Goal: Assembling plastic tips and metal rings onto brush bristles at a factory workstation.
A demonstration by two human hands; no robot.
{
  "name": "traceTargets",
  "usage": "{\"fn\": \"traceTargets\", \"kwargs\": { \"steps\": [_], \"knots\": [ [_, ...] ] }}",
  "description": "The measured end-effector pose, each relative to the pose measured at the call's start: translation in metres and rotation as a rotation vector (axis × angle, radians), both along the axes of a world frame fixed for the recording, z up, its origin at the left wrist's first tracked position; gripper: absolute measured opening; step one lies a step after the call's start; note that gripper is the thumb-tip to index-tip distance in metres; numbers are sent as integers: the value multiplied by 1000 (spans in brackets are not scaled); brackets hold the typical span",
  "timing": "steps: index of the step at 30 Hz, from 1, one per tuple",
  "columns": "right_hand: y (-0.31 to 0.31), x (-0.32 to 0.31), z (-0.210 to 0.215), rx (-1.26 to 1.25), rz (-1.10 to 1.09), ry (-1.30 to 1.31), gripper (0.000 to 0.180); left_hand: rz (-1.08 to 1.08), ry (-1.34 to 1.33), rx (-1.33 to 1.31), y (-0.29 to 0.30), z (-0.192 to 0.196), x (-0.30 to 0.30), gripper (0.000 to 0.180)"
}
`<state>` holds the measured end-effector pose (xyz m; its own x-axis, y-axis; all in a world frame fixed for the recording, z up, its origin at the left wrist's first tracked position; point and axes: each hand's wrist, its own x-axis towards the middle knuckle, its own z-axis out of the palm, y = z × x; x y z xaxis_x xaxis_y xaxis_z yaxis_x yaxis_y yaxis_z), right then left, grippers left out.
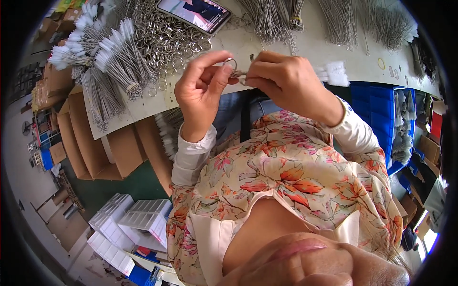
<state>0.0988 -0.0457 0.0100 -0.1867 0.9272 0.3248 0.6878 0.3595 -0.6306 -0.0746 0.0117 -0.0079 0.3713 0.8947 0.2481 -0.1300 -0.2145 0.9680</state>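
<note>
Left hand [202, 88]: fingers pinch a metal ring [231, 62].
Right hand [281, 81]: fingers closed on thin wire brushes [240, 74], above the bench [267, 45] front edge.

You pinch a shiny metal key ring [231, 62] against thin steel brush wires [242, 74]. Beside you lie glossy metal rings [164, 40], wire-stemmed brushes with soft white bristle tips [112, 45], a glass-fronted phone [193, 13], matt cardboard boxes [90, 143] and blue plastic bins [381, 102].

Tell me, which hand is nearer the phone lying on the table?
Left. The left hand is just below the phone; the right hand lies farther off to its right.
</note>
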Motion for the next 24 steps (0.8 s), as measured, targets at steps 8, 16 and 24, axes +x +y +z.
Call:
{"fn": "traceTargets", "kwargs": {
  "steps": [8,16,24],
  "knots": [
    [-16,17,12,-337,90,445,9,-399,-2,40,15,17,-8,15],
    [-14,12,6,-563,74,789,19,-257,-72,-86,6,14,3,24],
    [-3,11,21,-583,-2,1028,25,-82,-11,275,4,25,10,26]
  ]
}}
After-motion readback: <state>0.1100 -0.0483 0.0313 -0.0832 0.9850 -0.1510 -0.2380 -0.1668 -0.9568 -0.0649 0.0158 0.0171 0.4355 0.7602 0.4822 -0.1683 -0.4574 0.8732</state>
